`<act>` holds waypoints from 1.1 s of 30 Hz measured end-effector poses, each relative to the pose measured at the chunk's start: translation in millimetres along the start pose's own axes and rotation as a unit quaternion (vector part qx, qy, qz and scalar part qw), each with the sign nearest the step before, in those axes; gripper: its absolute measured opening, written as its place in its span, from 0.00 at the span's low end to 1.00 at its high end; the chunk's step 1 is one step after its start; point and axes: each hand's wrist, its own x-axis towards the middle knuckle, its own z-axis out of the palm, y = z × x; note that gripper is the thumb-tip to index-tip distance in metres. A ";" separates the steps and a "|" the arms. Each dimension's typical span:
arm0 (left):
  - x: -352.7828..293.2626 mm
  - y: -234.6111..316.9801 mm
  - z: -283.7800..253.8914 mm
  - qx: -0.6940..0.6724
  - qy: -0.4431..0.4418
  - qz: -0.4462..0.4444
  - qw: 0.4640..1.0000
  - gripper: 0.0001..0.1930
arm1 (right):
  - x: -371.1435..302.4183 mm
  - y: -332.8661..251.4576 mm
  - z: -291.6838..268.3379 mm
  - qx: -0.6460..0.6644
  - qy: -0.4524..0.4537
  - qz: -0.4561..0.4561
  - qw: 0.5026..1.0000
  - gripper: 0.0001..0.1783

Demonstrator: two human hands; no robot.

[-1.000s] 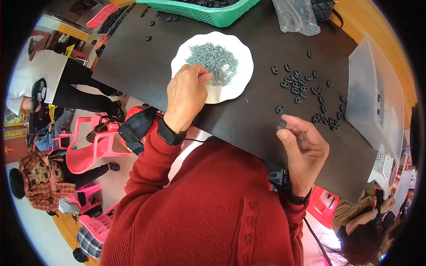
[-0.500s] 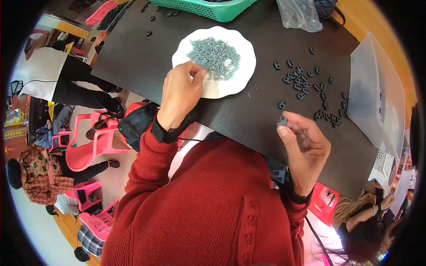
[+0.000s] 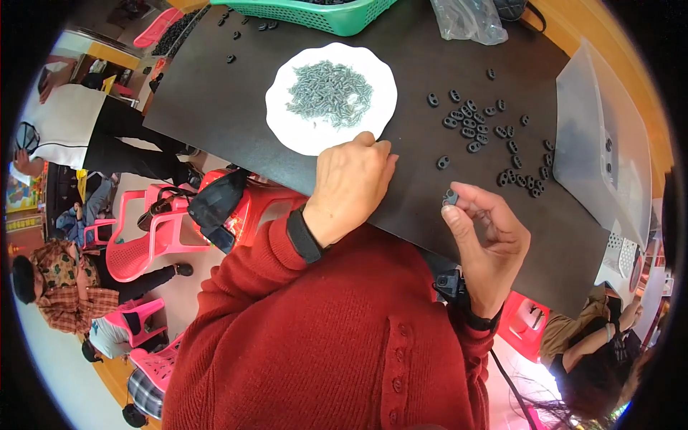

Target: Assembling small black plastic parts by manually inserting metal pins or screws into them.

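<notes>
Between the thumb and fingertips of my right hand is a small two-hole cord lock, held above the near right part of the dark table. My left hand hovers by the plate's near right rim, fingers drawn together; whatever they pinch is hidden. A white plate with a wavy rim holds a heap of tiny grey metal pieces that look like springs. Several black cord locks lie scattered to the right of the plate, and a single one rests just beyond my right hand.
A green basket stands at the table's far edge, with a clear plastic bag to its right. Along the right side is a translucent plastic bin. Pink chairs and other people are on the left; another person is at lower right.
My left hand has left the plate's heap and moved right, toward my right hand. My right hand keeps its hold on the cord lock, nearly in place. The view has shifted slightly.
</notes>
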 end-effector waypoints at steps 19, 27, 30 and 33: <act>-7.9 34.9 8.6 0.099 -0.030 0.032 0.994 0.07 | -30.4 -14.7 -36.9 0.038 0.032 -0.012 0.999 0.16; 11.6 71.5 -39.9 -0.483 -0.117 -0.138 0.857 0.13 | -18.2 -9.3 -51.5 0.076 0.029 -0.041 0.996 0.18; 17.7 104.6 -55.8 -0.552 -0.207 -0.206 0.781 0.11 | -12.3 8.1 -62.2 0.071 0.035 -0.121 0.989 0.19; 15.3 116.1 -50.3 -0.563 -0.231 -0.200 0.768 0.11 | -15.5 10.7 -62.9 0.063 0.058 -0.133 0.987 0.20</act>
